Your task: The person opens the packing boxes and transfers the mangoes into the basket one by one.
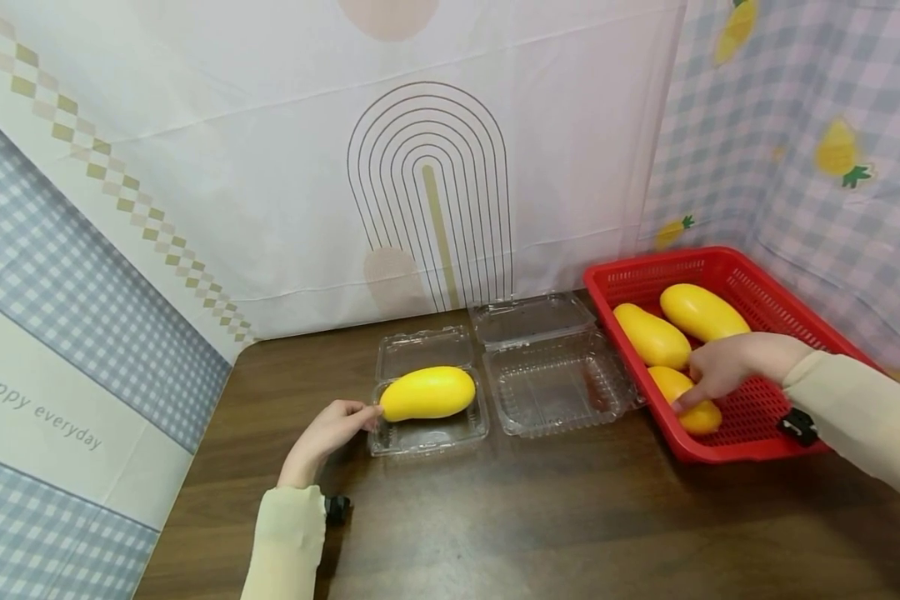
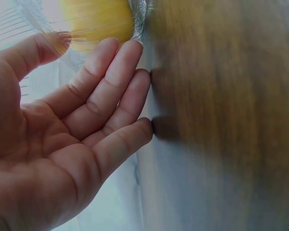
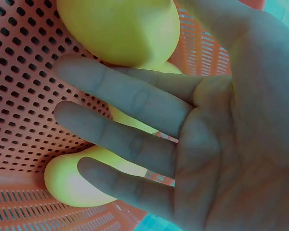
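Observation:
My left hand [image 1: 362,414] lies open on the table, its fingertips against the left end of a clear clamshell box [image 1: 427,440] that holds a yellow mango [image 1: 427,393]. In the left wrist view the left hand [image 2: 86,96] shows straight fingers, with the mango [image 2: 96,21] blurred behind the clear box's wall [image 2: 38,29]. My right hand [image 1: 696,390] reaches into a red basket [image 1: 645,267], its fingers spread open over the nearest mango [image 1: 697,414]. In the right wrist view the right hand [image 3: 135,130] hovers over that mango [image 3: 72,180], beside another mango [image 3: 120,29].
A second clear clamshell box [image 1: 555,392] stands open and empty between the first box and the basket. Two more mangoes [image 1: 651,336] [image 1: 703,312] lie further back in the basket. Patterned cloth walls close in the brown table [image 1: 532,517] on three sides.

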Motion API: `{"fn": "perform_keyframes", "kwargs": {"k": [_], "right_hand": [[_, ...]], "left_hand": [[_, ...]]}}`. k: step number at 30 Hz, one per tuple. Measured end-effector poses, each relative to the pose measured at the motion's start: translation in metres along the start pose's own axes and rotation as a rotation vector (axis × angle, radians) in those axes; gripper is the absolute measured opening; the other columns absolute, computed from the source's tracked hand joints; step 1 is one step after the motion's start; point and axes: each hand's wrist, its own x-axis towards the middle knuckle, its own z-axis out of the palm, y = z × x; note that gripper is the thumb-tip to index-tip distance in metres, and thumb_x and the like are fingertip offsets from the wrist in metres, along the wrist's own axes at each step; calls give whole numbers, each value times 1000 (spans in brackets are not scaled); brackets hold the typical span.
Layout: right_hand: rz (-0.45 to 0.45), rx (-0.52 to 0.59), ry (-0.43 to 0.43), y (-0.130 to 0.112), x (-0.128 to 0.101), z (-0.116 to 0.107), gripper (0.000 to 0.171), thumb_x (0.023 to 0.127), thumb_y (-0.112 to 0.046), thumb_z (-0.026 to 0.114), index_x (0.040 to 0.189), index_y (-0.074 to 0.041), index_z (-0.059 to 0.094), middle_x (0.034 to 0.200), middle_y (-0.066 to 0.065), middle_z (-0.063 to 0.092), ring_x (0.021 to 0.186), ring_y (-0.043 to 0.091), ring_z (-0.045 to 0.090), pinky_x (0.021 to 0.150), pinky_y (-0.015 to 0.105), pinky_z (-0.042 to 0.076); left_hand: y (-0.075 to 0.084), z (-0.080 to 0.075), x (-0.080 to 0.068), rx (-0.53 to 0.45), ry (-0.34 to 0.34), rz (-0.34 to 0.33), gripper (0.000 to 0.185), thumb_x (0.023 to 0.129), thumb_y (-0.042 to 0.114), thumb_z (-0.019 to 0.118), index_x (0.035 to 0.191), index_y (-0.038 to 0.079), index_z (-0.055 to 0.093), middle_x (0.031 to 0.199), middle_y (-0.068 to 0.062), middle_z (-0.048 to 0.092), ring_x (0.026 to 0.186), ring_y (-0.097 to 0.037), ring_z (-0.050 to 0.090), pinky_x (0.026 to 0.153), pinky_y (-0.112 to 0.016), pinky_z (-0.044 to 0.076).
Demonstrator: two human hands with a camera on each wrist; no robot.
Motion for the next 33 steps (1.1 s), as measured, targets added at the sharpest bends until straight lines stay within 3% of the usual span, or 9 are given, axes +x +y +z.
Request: {"fn": "perform_keyframes", "kwargs": {"k": [9,22,28,33], "right_hand": [[15,46,6,12,-1,2,50,89,-59,67,66,-16,53,59,-8,40,56,9,38,58,26,31],[-3,-11,-59,7,-3,0,45,88,-55,69,79,-14,57,71,-4,49,67,13,46,63,29,36],[-30,24,12,4,1,-4,44,94,-50,66,68,-15,55,61,-8,42,59,10,40,59,27,33],[-17,37,51,4,-1,-11,40,96,-47,63,79,-11,66,66,-6,51,63,11,47,62,29,39]], "left_hand": [[-1,0,1,11,0,-2,40,100,38,62,92,2,74,91,-5,71,91,-21,63,91,-43,48],[-1,1,-1,-3,4,5,41,100,39,62,94,0,73,93,-6,71,93,-22,63,91,-47,48],[-3,1,0,-7,12,-7,40,99,40,62,94,2,74,92,-5,71,94,-21,63,93,-46,47],[-1,2,0,-13,14,-12,40,99,39,62,94,2,74,93,-5,71,94,-21,62,93,-45,47]]}}
